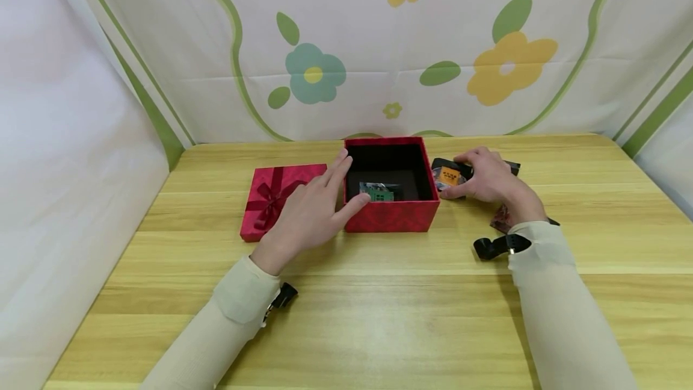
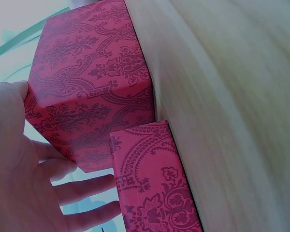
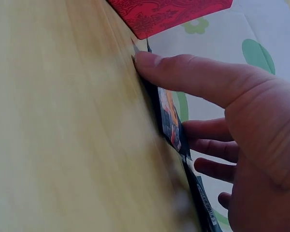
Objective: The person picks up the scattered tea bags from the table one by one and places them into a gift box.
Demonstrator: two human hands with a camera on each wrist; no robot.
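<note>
A red patterned box (image 1: 392, 216) with a dark inside stands uncovered on the table. A small packet with a green label (image 1: 381, 195) lies in it. My left hand (image 1: 311, 209) reaches across the box's left side, thumb and fingertips at its rim, the other fingers extended over the red lid (image 2: 152, 188). To the right of the box, my right hand (image 1: 489, 179) pinches a flat black packet with an orange label (image 1: 448, 176), thumb at the near edge and fingers at the far edge. In the right wrist view that packet (image 3: 168, 118) appears almost edge-on, close to the tabletop.
The box's lid with a dark red ribbon bow (image 1: 267, 200) lies left of the box. More dark packets (image 1: 502, 219) lie under and behind my right hand. A white cloth backdrop with printed flowers (image 1: 514, 68) rises behind the wooden table (image 1: 379, 318).
</note>
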